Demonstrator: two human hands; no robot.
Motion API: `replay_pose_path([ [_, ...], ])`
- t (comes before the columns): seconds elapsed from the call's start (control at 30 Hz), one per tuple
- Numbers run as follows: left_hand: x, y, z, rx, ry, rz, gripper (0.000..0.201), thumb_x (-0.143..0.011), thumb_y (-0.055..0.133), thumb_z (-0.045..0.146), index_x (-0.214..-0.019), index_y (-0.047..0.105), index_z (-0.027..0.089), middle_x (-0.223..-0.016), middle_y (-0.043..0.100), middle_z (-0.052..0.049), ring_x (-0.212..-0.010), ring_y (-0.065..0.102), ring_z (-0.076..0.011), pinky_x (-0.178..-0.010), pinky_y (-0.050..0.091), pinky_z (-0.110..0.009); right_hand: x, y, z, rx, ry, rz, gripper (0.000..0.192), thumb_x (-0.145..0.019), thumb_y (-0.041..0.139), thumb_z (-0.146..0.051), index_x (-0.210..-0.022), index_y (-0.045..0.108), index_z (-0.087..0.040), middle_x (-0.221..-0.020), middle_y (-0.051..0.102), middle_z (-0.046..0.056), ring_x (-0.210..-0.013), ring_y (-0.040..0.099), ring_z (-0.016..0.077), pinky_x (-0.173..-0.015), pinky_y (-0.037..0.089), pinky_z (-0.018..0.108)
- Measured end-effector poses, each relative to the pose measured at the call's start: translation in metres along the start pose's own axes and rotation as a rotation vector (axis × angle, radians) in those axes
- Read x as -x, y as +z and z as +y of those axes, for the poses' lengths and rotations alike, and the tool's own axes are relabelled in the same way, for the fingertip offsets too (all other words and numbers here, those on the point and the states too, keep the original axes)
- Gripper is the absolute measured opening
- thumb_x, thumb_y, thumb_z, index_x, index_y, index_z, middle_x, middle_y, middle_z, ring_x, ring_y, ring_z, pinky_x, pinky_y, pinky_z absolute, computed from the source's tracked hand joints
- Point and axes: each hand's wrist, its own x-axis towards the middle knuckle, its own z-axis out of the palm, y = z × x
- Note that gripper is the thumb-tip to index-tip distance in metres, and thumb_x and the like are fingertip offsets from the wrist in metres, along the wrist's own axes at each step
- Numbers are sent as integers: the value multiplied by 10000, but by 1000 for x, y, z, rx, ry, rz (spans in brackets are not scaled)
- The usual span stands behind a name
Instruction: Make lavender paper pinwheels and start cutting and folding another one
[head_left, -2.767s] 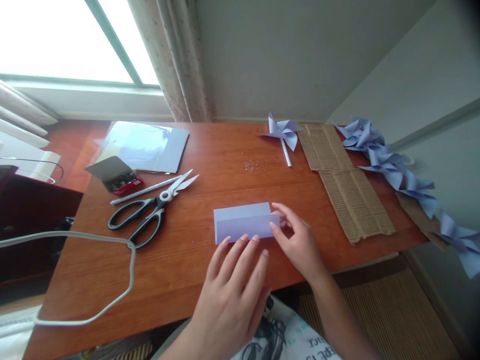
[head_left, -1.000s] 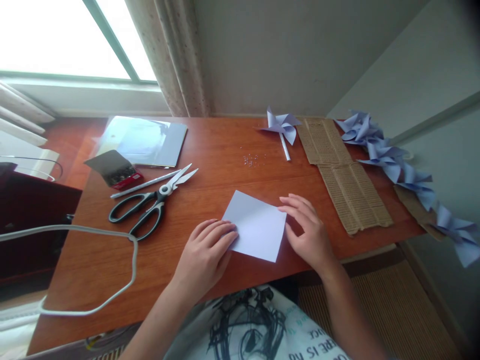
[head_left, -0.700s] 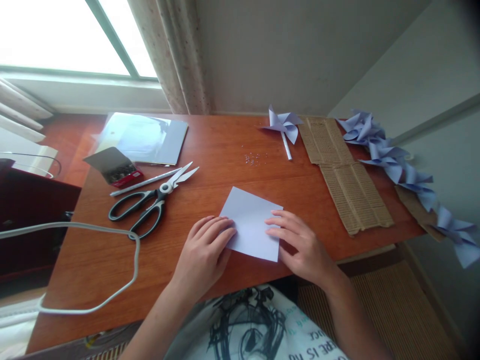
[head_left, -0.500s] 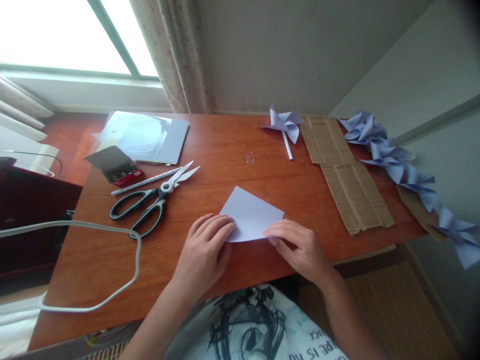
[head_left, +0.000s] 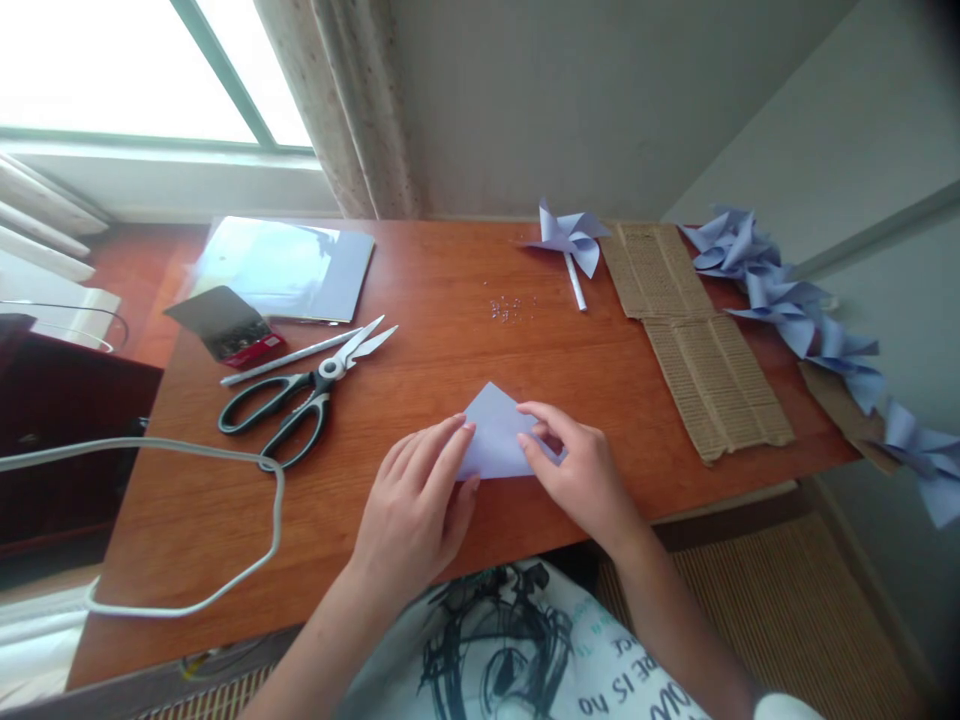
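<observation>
The pale lilac paper sheet (head_left: 495, 445) lies near the front edge of the wooden table (head_left: 420, 345). A second ago it showed its full square; now the near corner is turned up and it looks like a triangle, peak facing away, so a diagonal fold seems under way, perhaps not creased yet. Off to the right, corrugated cardboard (head_left: 712, 375) lies flat; on the left, scissors (head_left: 328, 369) rest with blades parted. The left hand (head_left: 416, 490) keeps thumb and fingertips apart, fingers over the sheet's left side, hiding that corner. The right hand (head_left: 581, 465) bends around the other corner; whether it pinches the paper, I cannot tell. Beyond lies a paper pinwheel (head_left: 570, 238), near some scattered tiny bits (head_left: 506, 309).
</observation>
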Motion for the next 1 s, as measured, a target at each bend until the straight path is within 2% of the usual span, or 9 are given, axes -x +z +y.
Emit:
replay_pose_path([
  [0.1,2,-4,20,-114,26,16,516,-899,631,154,-1401,525,101,-1445,577,-208,-1319,531,-346,-1098,439,-508,-7,5,0,23,37,-22,294,-902,622,-257,-1184,701,-230,-879,782,43,-819,755,241,-755,579,342],
  [0.17,4,-5,36,-133,56,12,493,-894,629,151,-1376,551,85,-1447,580,-212,-1344,515,-350,-1122,409,-507,-12,7,-1,45,51,-29,297,-896,623,-254,-1179,704,-217,-892,789,53,-841,761,255,-786,583,362],
  [0.33,9,6,59,-162,36,-122,517,-939,576,268,-1417,546,73,-1512,533,-213,-1411,476,-383,-1171,328,-538,-18,10,-1,140,64,-39,301,-893,633,-257,-1181,698,-202,-905,791,68,-848,757,273,-814,584,396],
  [0.43,12,15,59,-180,6,-186,544,-961,553,345,-1444,536,95,-1528,518,-207,-1410,488,-388,-1154,344,-549,-22,10,1,218,-1,-6,242,-915,620,-261,-1131,707,-194,-934,771,84,-844,734,268,-806,581,398],
  [0.53,14,20,56,-190,-5,-203,537,-970,540,372,-1440,546,112,-1533,519,-194,-1412,489,-383,-1150,349,-548,-31,11,2,262,-148,7,222,-944,581,-229,-1126,700,-184,-1046,745,109,-962,696,274,-897,565,414],
  [0.63,16,22,57,-195,-23,-206,549,-976,535,402,-1448,540,123,-1542,512,-184,-1431,468,-372,-1172,322,-542,-43,11,0,298,-267,-43,295,-950,571,-190,-1230,662,-162,-1213,705,127,-1136,631,288,-1023,518,434],
  [0.73,18,24,58,-200,-48,-215,554,-982,527,427,-1448,542,127,-1543,509,-184,-1450,445,-361,-1195,292,-530,-53,12,-11,388,-317,-133,362,-949,579,-175,-1307,627,-142,-1295,671,129,-1199,583,293,-1063,491,427],
  [0.9,19,25,58,-207,-39,-215,540,-983,520,411,-1428,561,110,-1516,535,-199,-1432,465,-366,-1191,296,-528,-59,12,-32,535,-317,-246,335,-950,612,-228,-1274,652,-154,-1146,702,128,-1103,598,313,-990,507,451],
  [1.0,18,24,56,-215,-27,-205,524,-974,532,397,-1406,582,105,-1495,554,-209,-1395,503,-377,-1169,321,-534,-61,13,-33,494,-259,-262,387,-930,659,-320,-1274,648,-143,-1114,693,140,-1095,612,316,-966,510,436],
])
